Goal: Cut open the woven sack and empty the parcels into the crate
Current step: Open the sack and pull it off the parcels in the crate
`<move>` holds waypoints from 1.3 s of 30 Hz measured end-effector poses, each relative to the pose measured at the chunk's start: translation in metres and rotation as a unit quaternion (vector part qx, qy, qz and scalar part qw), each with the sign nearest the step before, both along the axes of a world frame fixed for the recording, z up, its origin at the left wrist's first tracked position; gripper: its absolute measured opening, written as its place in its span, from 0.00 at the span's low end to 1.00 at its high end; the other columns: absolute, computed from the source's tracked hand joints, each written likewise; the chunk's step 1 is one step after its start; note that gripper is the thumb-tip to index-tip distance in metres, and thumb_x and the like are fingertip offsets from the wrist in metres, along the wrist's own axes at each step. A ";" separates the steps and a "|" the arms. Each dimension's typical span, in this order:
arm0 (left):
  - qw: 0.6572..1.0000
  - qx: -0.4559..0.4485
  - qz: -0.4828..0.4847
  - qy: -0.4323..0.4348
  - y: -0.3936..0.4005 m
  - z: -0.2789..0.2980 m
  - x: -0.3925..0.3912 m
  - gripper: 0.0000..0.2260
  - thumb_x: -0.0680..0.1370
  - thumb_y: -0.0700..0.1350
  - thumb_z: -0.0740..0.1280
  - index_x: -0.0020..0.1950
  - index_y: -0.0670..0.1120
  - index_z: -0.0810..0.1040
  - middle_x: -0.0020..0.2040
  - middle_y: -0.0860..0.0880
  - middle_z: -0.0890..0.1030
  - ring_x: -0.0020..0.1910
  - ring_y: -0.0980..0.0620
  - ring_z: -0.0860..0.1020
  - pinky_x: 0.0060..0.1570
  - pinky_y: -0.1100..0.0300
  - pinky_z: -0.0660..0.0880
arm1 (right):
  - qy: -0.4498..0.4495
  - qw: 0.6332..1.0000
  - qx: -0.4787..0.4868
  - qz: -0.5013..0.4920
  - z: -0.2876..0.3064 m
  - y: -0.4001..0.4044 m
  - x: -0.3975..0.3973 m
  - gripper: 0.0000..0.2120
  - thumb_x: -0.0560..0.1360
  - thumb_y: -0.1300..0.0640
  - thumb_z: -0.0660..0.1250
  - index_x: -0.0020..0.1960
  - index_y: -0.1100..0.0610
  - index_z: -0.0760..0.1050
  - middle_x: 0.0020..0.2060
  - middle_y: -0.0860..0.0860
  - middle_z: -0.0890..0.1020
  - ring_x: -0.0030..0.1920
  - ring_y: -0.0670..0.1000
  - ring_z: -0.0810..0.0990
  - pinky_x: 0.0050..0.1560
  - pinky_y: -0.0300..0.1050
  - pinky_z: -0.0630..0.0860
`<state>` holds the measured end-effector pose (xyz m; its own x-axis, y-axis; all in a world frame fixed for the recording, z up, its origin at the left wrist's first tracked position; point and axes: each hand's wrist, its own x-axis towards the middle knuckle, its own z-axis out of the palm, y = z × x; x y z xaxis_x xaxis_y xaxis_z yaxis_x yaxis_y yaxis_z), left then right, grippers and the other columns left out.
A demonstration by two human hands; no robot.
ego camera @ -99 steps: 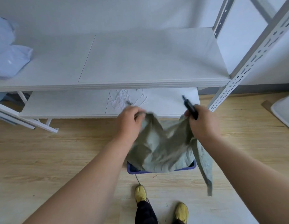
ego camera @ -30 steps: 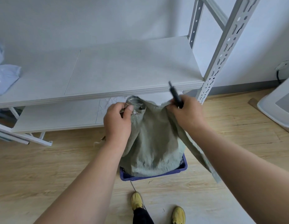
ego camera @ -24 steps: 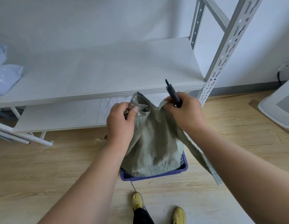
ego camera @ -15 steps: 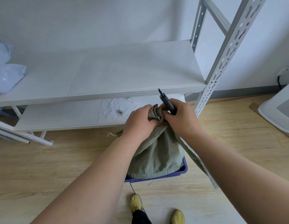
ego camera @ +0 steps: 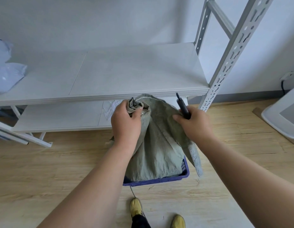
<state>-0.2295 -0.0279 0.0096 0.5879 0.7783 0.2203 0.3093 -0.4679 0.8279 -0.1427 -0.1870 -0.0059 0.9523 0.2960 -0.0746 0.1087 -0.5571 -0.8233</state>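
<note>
Head view: parcels perhaps under sack (ego camera: 157, 145).

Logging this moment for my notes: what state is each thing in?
Grey-green woven sack: held up, bunched at top, hanging into crate.
Blue plastic crate: on floor, under sack.
Left hand: grips bunched sack top.
Right hand: holds black cutter and pinches sack.

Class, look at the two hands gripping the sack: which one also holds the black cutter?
The right hand: the black cutter sticks up from its fist. The left hand grips only bunched sack.
</note>
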 end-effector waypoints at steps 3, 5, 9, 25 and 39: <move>0.999 0.012 0.024 -0.034 0.007 0.004 -0.002 0.04 0.76 0.45 0.70 0.45 0.47 0.76 0.42 0.50 0.79 0.42 0.52 0.77 0.42 0.61 0.68 | 0.001 0.999 0.053 -0.011 0.009 0.001 0.006 0.03 0.74 0.52 0.71 0.45 0.51 0.78 0.32 0.46 0.77 0.34 0.47 0.75 0.34 0.41 0.69; 1.000 0.014 0.005 -0.012 0.009 0.006 -0.001 0.04 0.76 0.45 0.70 0.45 0.46 0.76 0.43 0.50 0.80 0.42 0.51 0.77 0.42 0.60 0.69 | 0.022 0.999 0.045 0.002 0.011 0.002 0.008 0.05 0.74 0.52 0.71 0.41 0.49 0.77 0.31 0.46 0.77 0.33 0.46 0.74 0.33 0.40 0.69; 0.999 0.037 0.013 -0.025 0.011 0.012 -0.001 0.05 0.75 0.44 0.71 0.45 0.45 0.77 0.42 0.51 0.79 0.41 0.52 0.76 0.42 0.61 0.69 | 0.079 0.994 0.072 0.012 0.010 0.005 0.008 0.14 0.74 0.52 0.72 0.33 0.49 0.71 0.26 0.46 0.72 0.30 0.48 0.72 0.32 0.41 0.66; 0.924 0.130 -0.313 0.179 -0.017 0.015 0.024 0.37 0.71 0.52 0.74 0.74 0.64 0.59 0.60 0.53 0.71 0.53 0.52 0.76 0.48 0.56 0.74 | 0.250 0.938 0.192 0.147 0.022 0.000 0.024 0.02 0.75 0.62 0.70 0.43 0.59 0.79 0.33 0.53 0.84 0.34 0.51 0.83 0.38 0.42 0.82; 0.994 0.053 -0.076 0.052 -0.003 0.018 0.043 0.09 0.76 0.50 0.69 0.53 0.49 0.79 0.51 0.50 0.79 0.48 0.51 0.77 0.43 0.60 0.69 | 0.038 0.996 0.078 -0.032 0.017 -0.027 0.031 0.05 0.70 0.56 0.75 0.43 0.51 0.80 0.38 0.53 0.83 0.44 0.56 0.83 0.48 0.53 0.79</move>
<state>-0.1860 -0.0310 0.0272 0.7206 0.6543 0.2294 0.3090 -0.5993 0.7385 -0.1120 -0.2141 0.0112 0.9629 0.2485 -0.1047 0.0113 -0.4251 -0.9051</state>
